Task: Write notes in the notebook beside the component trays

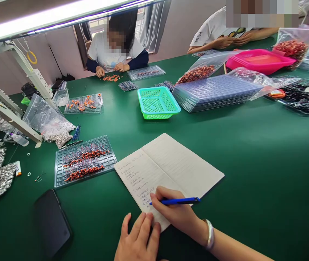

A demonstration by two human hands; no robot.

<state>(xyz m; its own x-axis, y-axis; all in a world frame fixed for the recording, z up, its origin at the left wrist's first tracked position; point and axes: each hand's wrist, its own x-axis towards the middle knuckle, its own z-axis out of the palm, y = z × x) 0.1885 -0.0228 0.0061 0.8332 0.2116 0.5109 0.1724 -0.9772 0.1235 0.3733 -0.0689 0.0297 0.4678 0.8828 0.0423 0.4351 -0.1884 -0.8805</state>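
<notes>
Right hand (176,212): your fingers pinch the blue pen (180,201), tip on the near page | left hand (138,239): flat, fingers spread, steadying the notebook (176,166) near edge.

An open notebook (168,174) with lined pages, handwritten on the left page, is laid flat and slightly askew on the green bench, and a blue pen (180,201) is held tip-down on its lower edge.

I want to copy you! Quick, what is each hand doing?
Left hand: open, lying flat on the near edge of the notebook, holding nothing.
Right hand: closed on the blue pen, tip on the page.
</notes>
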